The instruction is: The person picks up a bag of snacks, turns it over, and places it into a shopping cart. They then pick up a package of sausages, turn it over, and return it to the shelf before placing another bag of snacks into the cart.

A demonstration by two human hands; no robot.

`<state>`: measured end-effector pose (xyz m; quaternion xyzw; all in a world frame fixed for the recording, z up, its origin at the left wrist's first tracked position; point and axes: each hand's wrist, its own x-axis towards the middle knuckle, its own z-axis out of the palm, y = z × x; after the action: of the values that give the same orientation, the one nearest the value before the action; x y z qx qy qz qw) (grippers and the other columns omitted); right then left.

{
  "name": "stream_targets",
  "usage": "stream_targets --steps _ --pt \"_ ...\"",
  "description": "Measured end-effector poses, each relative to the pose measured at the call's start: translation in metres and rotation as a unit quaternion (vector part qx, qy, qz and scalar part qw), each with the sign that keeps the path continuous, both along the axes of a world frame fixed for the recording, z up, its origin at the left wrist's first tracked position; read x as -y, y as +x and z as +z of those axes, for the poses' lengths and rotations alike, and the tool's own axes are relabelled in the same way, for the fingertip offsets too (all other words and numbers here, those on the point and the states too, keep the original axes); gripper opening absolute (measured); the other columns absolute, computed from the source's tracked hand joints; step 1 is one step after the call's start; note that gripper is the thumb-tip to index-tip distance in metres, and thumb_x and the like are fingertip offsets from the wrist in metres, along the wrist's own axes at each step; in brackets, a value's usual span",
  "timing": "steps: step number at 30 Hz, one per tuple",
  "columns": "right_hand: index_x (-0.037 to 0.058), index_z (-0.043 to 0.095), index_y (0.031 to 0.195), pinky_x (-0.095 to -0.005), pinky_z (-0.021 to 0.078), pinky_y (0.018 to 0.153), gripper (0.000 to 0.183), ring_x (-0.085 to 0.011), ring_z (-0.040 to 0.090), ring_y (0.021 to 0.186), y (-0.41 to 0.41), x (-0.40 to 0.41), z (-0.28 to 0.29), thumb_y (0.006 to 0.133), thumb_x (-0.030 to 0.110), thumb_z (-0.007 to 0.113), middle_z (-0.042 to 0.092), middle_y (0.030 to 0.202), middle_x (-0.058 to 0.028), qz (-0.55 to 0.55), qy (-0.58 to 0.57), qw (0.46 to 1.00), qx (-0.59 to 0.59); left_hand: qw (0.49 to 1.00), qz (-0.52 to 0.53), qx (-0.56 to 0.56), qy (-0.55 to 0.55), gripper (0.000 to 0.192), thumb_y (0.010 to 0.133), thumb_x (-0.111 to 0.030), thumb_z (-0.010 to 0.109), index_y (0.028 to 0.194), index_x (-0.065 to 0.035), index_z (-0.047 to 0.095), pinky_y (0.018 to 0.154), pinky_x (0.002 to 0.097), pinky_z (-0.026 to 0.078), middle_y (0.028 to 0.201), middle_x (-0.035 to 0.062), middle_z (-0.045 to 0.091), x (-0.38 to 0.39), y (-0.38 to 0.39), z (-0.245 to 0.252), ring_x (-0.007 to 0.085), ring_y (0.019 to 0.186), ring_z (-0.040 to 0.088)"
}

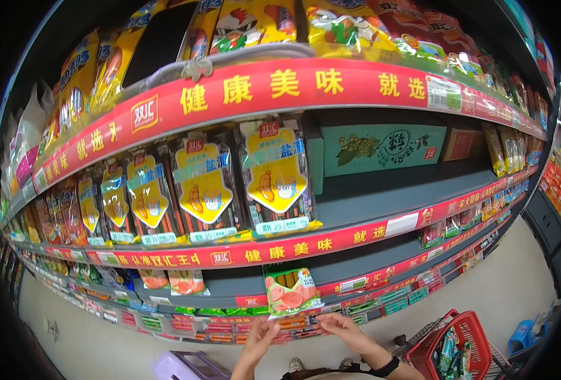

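A clear-fronted bag of sausages (pixel 291 290) with a pink and green printed front juts out over the front edge of a lower shelf. Its top end is hidden under the shelf above. Just below its lower left corner is my left hand (pixel 260 336), fingers slightly curled; whether the fingertips touch the bag I cannot tell. My right hand (pixel 341 328) is by the lower right corner, thumb and fingers loosely bent, a dark band on the wrist. Neither hand visibly grips anything. Two similar sausage bags (pixel 185 281) rest farther left on that shelf.
Yellow-labelled sausage packs (pixel 274 175) stand along the middle shelf, beside a green carton (pixel 384 147). A dark phone-like slab (pixel 159 45) leans on the upper shelf. A red basket (pixel 468 342) holding packets is at my right; a lilac plastic stool (pixel 185 365) stands at left.
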<state>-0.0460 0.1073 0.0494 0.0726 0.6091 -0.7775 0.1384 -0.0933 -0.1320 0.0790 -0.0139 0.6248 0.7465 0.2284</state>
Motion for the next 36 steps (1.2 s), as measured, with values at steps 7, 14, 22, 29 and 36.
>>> stream_targets --steps 7,14,22,29,36 --pt "0.0026 0.053 0.119 -0.0270 0.0475 0.084 0.030 -0.0147 0.060 0.096 -0.002 0.008 -0.009 0.093 0.019 0.054 0.063 0.105 -0.0093 0.016 -0.042 0.999 0.001 0.956 -0.063 -0.125 0.256 0.037 0.084 -0.022 0.063 0.113 -0.0011 0.053 0.066 0.0311 0.050 0.088 0.0127 0.059 0.070 0.057 0.065 0.0208 0.079 0.059" --pt "0.0026 0.054 0.118 -0.0272 0.0477 0.083 0.029 -0.0143 0.061 0.094 0.006 0.007 -0.014 0.093 0.017 0.053 0.063 0.104 -0.0089 0.030 -0.013 0.998 -0.055 0.963 -0.179 -0.172 0.103 0.054 0.091 -0.026 0.056 0.136 -0.0048 0.035 0.076 0.0309 0.048 0.096 0.0105 0.059 0.059 0.027 0.041 0.0192 0.082 0.057" --pt "0.0027 0.053 0.118 -0.0284 0.0479 0.082 0.030 -0.0134 0.060 0.092 0.033 -0.023 -0.041 0.091 0.018 0.056 0.064 0.099 -0.0082 -0.100 0.045 0.994 -0.006 0.896 -0.419 -0.146 -0.009 0.052 0.092 -0.015 0.054 0.139 -0.0088 0.032 0.093 0.0337 0.041 0.117 0.0101 0.054 0.039 0.007 0.052 0.0201 0.110 0.052" --pt "0.0036 0.055 0.113 -0.0272 0.0485 0.073 0.029 -0.0132 0.060 0.086 0.119 -0.041 -0.066 0.090 0.022 0.058 0.064 0.089 -0.0049 -0.251 0.298 0.921 -0.008 0.871 -0.478 0.117 -0.002 0.045 0.092 -0.016 0.053 0.132 -0.0003 0.039 0.092 0.0349 0.043 0.120 0.0117 0.054 0.012 -0.026 0.005 0.0235 0.107 0.054" --pt "0.0041 0.056 0.113 -0.0329 0.0494 0.074 0.038 -0.0199 0.060 0.085 0.261 -0.090 -0.086 0.084 0.029 0.064 0.063 0.095 -0.0114 -0.414 0.368 0.819 0.152 0.802 -0.578 0.104 -0.110 0.045 0.092 -0.025 0.051 0.128 0.0000 0.041 0.084 0.0329 0.045 0.110 0.0101 0.055 -0.045 -0.018 -0.015 0.0214 0.098 0.055"
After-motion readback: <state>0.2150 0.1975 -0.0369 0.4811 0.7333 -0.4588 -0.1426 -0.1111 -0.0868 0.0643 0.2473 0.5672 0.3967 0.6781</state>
